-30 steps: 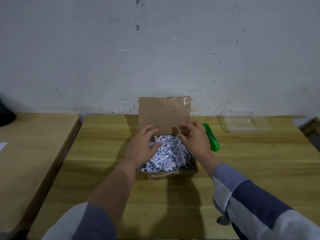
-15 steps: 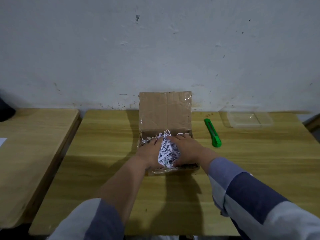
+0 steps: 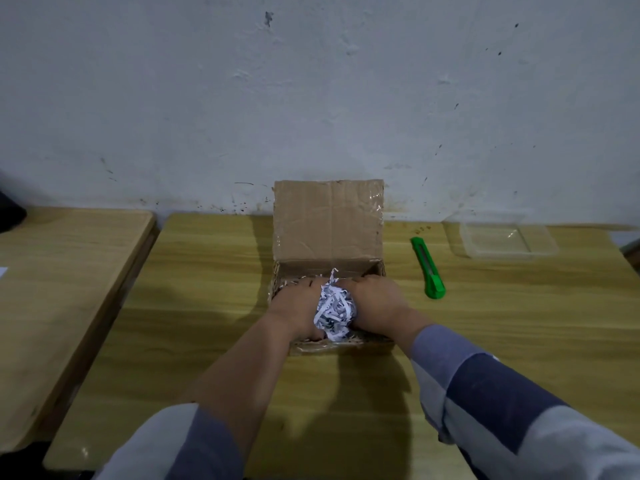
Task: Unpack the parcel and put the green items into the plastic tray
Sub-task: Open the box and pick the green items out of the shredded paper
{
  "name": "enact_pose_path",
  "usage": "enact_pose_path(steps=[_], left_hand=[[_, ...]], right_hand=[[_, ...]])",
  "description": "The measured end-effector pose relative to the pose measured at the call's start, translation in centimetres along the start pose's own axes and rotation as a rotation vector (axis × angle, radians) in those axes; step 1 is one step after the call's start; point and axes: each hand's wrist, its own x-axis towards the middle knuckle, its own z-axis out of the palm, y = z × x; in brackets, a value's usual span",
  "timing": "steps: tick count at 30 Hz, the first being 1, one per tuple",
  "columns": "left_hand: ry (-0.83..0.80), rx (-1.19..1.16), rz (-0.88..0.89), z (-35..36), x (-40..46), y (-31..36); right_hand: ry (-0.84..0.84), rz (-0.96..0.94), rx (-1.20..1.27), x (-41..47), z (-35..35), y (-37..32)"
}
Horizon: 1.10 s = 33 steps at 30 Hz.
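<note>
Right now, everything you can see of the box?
The box is plain brown cardboard, small and rectangular, open, sitting flat on the table near the wall. Its lid flap stands upright at the back, with clear tape glinting along its right edge. Inside is white shredded paper, bunched between the left hand and right hand, both pushed into the box. Any contents under the paper are hidden.

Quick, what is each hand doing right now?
Left hand: in the box, pressed against the shredded paper.
Right hand: same, squeezing the paper from the other side.
</note>
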Motion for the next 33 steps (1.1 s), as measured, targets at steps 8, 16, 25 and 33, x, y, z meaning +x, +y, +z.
enact_pose_path(steps=[8, 16, 25, 33], left_hand=[[0.077, -0.094, -0.017, -1.5, -0.6, 0.1], [0.226, -0.145, 0.025, -7.0, -2.3, 1.1], [0.214, -0.16, 0.231, -9.4, -2.9, 7.2], [0.125, -0.16, 0.391, -3.4, -0.9, 17.5]], right_hand=[[0.018, 0.046, 0.124, 0.1, -1.8, -0.1], [0.161, 0.12, 0.176, -0.4, -7.7, -0.5], [0.258, 0.303, 0.236, -8.3, -12.1, 1.1], [0.254, 0.475, 0.292, -17.8, -8.4, 7.9]])
